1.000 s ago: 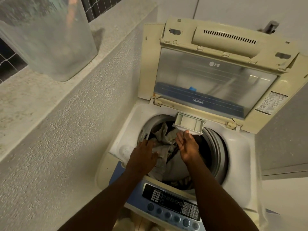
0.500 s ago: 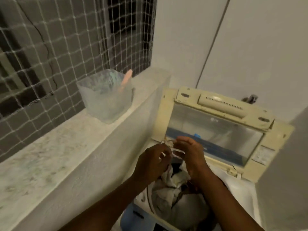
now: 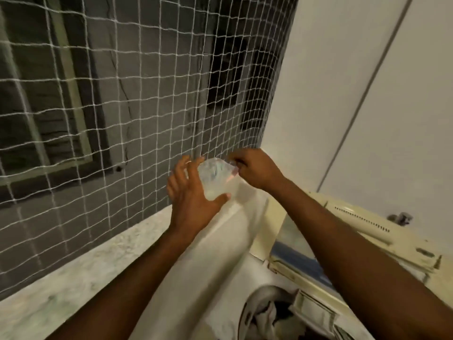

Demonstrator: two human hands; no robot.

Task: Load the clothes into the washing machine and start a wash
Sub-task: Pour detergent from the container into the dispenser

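Observation:
A clear plastic container [image 3: 215, 177] with a pale powder or liquid in it stands on the ledge [image 3: 73, 278]. My left hand [image 3: 191, 200] grips its side, thumb across the lower front. My right hand [image 3: 255, 170] is at its top, fingers curled on the pink scoop handle [image 3: 234, 174] that sticks out of it. At the lower right is the top-loading washing machine [image 3: 245, 278] with its lid [image 3: 367, 231] raised. Grey and white clothes [image 3: 267, 315] lie in the drum. The detergent drawer [image 3: 316, 312] stands pulled out at the drum's rim.
A white net [image 3: 122, 94] covers the opening above the ledge, close behind the container. A white wall rises behind the machine, with a tap [image 3: 399, 218] past the lid. My forearms cross over the machine's left edge.
Both hands left the clothes in the drum and rose up and left to the container on the ledge. The view has swung up towards the net.

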